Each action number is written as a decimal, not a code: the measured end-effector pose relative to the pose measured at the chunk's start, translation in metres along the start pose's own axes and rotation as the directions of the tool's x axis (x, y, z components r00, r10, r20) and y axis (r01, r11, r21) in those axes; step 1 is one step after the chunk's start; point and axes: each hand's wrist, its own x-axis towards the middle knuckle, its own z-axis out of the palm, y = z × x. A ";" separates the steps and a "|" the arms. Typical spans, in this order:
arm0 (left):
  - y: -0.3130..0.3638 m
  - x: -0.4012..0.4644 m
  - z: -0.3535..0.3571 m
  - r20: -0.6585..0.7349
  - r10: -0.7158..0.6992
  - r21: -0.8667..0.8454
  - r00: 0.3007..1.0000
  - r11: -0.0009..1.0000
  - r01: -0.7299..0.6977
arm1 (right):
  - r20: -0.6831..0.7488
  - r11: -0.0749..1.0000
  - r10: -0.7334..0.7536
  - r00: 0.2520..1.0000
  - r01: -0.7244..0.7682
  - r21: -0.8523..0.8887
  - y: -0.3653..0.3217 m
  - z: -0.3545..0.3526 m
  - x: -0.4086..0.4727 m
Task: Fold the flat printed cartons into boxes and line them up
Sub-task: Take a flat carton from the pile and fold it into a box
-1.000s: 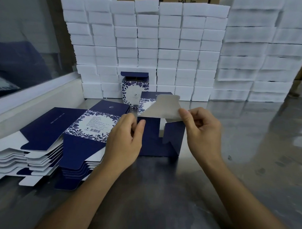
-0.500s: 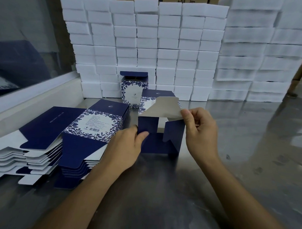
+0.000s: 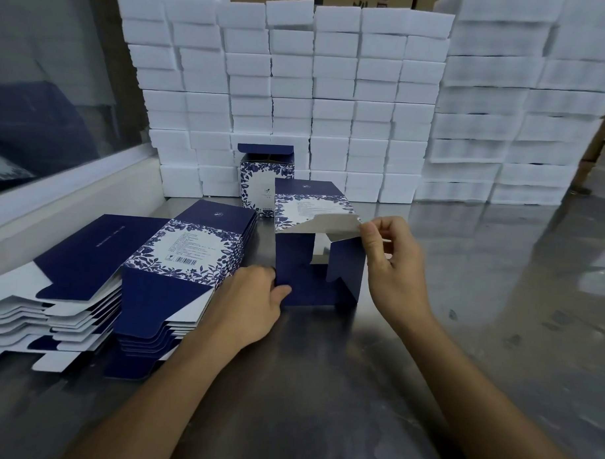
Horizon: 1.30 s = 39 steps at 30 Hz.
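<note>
Head view: the left hand (image 3: 254, 296) grips the lower left edge of the navy, floral-printed cardboard carton (image 3: 314, 250), steadying it on the steel table (image 3: 323, 384), while the right hand (image 3: 392, 263) pinches its grey-backed flap (image 3: 325, 225), presumably for folding; one finished box (image 3: 261, 183) stands behind.

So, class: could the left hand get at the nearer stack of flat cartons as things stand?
Probably yes. The left hand grips the half-folded carton right beside the nearer stack of flat cartons, nothing lying between them; it would only need to let go first.
</note>
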 end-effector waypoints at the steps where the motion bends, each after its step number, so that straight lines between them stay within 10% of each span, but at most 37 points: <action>1: -0.001 0.000 0.000 -0.003 -0.003 0.000 1.000 1.000 0.003 | 0.026 1.000 0.007 1.000 -0.007 0.006 0.001 -0.001 0.001; 15: 0.008 -0.003 -0.006 -0.251 -0.051 -0.402 0.967 0.914 -0.056 | 0.110 0.993 0.075 0.991 -0.084 0.087 0.001 -0.006 0.002; 39: 0.032 -0.007 -0.005 -0.474 0.148 -0.134 0.868 0.962 -0.237 | 0.106 0.763 -0.347 0.932 0.346 -0.546 -0.020 0.034 -0.025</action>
